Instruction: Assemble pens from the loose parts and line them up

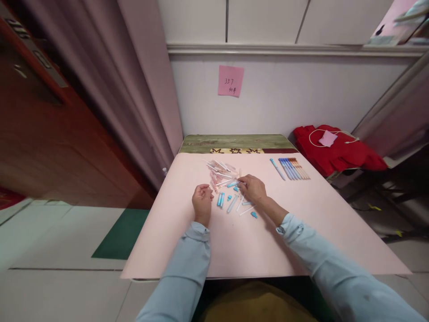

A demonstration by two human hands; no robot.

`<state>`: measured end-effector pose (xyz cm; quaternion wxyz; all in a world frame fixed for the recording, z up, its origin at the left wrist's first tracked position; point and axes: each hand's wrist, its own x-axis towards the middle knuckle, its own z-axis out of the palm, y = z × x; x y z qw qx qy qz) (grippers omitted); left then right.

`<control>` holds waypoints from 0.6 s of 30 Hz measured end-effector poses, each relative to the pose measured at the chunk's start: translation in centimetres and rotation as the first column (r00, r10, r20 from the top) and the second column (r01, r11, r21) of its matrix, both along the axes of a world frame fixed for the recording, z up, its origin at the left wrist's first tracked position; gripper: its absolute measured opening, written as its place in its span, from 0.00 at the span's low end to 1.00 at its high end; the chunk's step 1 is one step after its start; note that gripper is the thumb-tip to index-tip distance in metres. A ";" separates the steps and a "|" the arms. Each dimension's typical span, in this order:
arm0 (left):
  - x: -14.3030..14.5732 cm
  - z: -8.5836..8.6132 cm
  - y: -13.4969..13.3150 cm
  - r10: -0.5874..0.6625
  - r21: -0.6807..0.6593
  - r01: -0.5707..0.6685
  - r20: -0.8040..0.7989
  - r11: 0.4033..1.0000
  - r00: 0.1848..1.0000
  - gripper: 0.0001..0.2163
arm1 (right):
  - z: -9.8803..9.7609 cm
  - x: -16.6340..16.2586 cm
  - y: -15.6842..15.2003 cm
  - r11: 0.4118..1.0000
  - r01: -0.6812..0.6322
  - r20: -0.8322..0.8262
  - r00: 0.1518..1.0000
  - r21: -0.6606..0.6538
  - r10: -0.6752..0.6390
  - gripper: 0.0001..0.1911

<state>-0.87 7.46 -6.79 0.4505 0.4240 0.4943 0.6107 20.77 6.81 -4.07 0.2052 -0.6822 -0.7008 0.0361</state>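
My left hand (202, 202) is raised just left of the loose pen parts, its fingers curled together; whatever they may hold is hidden. Over the right side of the parts, my right hand (254, 189) has thumb and fingers closed in a pinch, and I cannot make out what is between them. Between the hands lie blue pen barrel pieces (220, 200), small blue pen caps (229, 197), a long pale blue barrel (232, 204) and thin white refills (247, 210). Beyond them is a heap of pinkish clear barrels and refills (219, 172). Another blue cap (254, 215) rests nearer to me.
At the back right, several assembled pens (292, 169) in blue and brown lie in a row, with one blue pen (277, 169) apart. Pale pink paper (174, 237) covers the table. A red cloth (338, 154) with a white cable sits beyond the right edge.
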 end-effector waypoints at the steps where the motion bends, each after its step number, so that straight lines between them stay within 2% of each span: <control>1: 0.0 0.0 0.0 0.000 0.001 0.000 0.003 1.000 1.000 0.09 | 0.0 0.0 0.1 1.000 -0.018 0.030 0.999 -0.006 0.018 0.12; 7: 0.2 0.1 -0.1 -0.005 0.005 0.005 -0.018 1.000 1.000 0.08 | -0.2 0.8 0.2 0.991 -0.134 0.074 0.988 -0.002 0.134 0.08; 12: 0.2 0.4 -0.2 -0.004 -0.003 0.004 -0.025 1.000 1.000 0.08 | -0.1 0.9 0.4 0.973 -0.230 0.064 0.971 -0.028 0.231 0.10; 18: 0.2 0.6 -0.4 -0.002 -0.002 0.002 0.002 1.000 1.000 0.07 | -0.4 1.0 -0.2 0.917 -0.398 -0.089 0.912 0.029 0.399 0.11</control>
